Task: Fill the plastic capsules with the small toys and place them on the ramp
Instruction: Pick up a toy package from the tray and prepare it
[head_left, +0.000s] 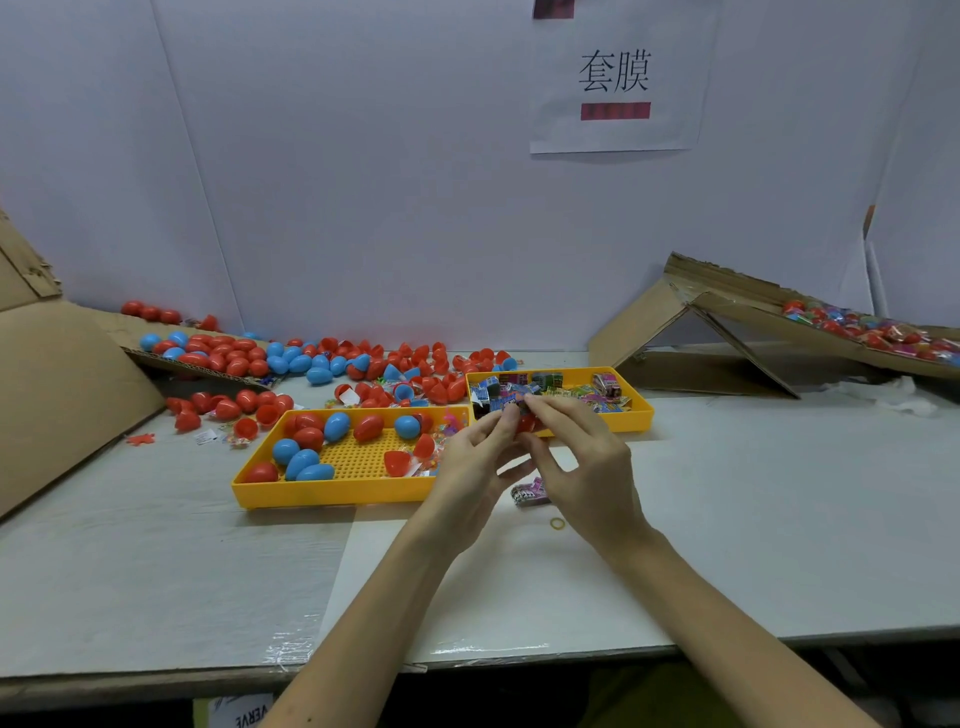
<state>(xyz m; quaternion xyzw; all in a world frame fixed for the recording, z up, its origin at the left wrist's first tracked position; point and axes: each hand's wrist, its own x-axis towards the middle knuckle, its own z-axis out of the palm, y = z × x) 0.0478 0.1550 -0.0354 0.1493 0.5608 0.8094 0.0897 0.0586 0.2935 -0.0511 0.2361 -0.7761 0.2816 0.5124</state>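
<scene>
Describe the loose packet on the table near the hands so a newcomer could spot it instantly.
Start at the left yellow tray, the one with the blue and red capsules, and move right past its front corner onto the bare table. The packet lies there, just below the two hands, with a small yellow ring right in front of it. Unlike the other packets, it lies outside any tray.

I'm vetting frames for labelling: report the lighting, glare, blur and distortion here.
Head view: even, soft light with faint shadows; glare on the clear tape at the grey table's front edge; wide-angle bending of the table edges; soft blur on the left hand, right hand and the red capsule between them.
</scene>
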